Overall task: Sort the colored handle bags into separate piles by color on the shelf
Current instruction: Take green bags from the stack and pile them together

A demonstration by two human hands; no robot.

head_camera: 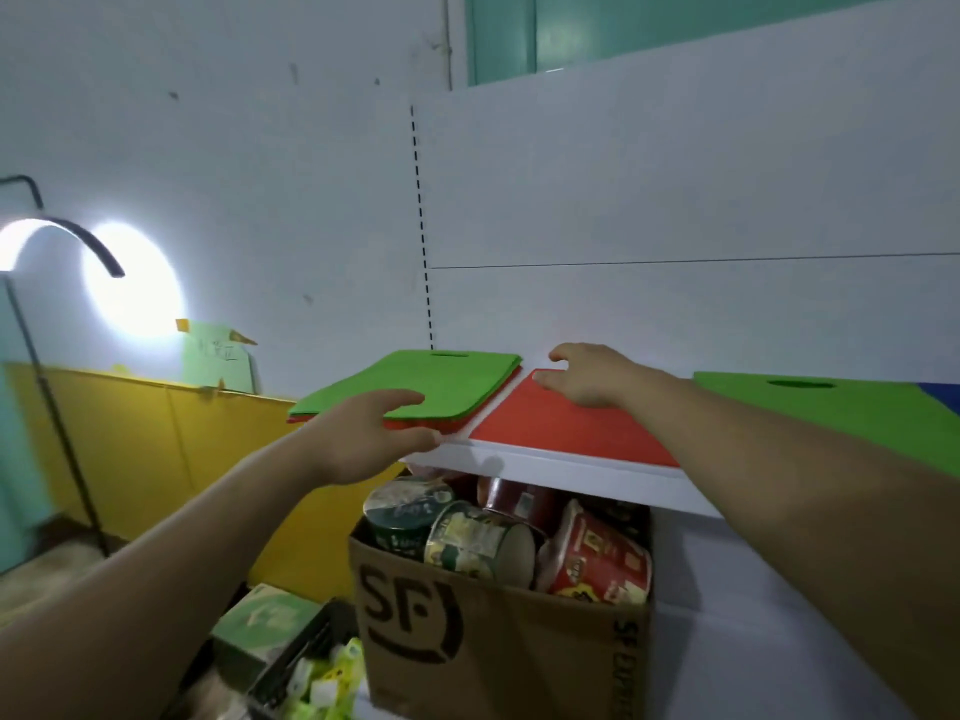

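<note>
A mixed stack lies at the left end of the white shelf [571, 462], topped by a green handle bag [426, 379] with red bags [431, 424] showing under its front edge. My left hand [374, 433] grips that front edge, thumb on the green bag and fingers below. To the right lies a flat red bag [561, 423]. My right hand [592, 374] rests on its far end with fingers spread. Another green bag [841, 413] lies further right, with a blue bag [943, 397] just showing at the frame edge.
Under the shelf stands an open cardboard box [498, 652] full of instant-noodle cups. A yellow panel [156, 449] and a lamp stand [52, 407] are on the left. A crate of small packets [311, 667] sits on the floor. A white wall [675, 226] backs the shelf.
</note>
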